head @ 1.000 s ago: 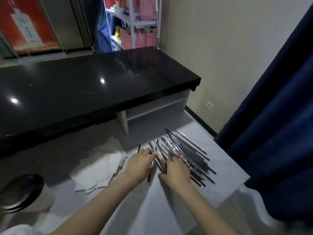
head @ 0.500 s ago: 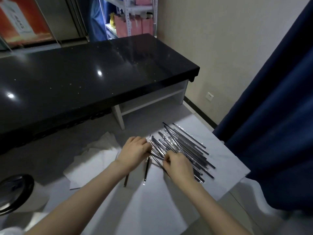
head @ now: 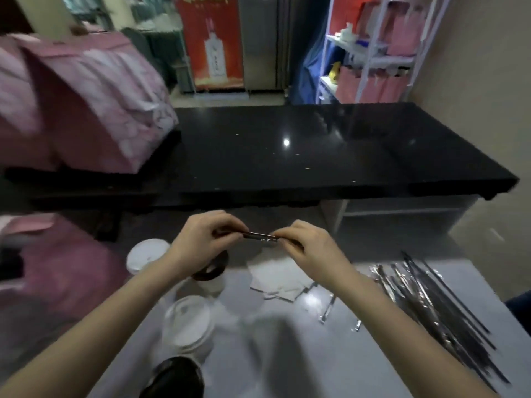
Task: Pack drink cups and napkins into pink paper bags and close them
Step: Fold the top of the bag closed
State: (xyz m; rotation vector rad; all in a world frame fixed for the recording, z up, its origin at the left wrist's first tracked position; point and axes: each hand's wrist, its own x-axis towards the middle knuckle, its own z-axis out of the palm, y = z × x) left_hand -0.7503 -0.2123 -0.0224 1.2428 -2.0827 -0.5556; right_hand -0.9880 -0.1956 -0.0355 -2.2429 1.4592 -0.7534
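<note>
held level in the air over the napkins [head: 280, 280]: one wrapped straw [head: 260, 236], pinched at its ends by the left hand [head: 201, 239] and the right hand [head: 310, 248]; standing on the white table [head: 316, 369] under the left wrist: lidded drink cups [head: 186, 323]; further left, blurred: pink paper bags [head: 71, 110]; apparently nothing packed yet; easy to lose the straw from so light a pinch and drop it among the cups; easy to tip a cup with the left forearm in reaching for the bags, or to sweep the straw pile [head: 425, 300] off the table's right edge with the right elbow
</note>
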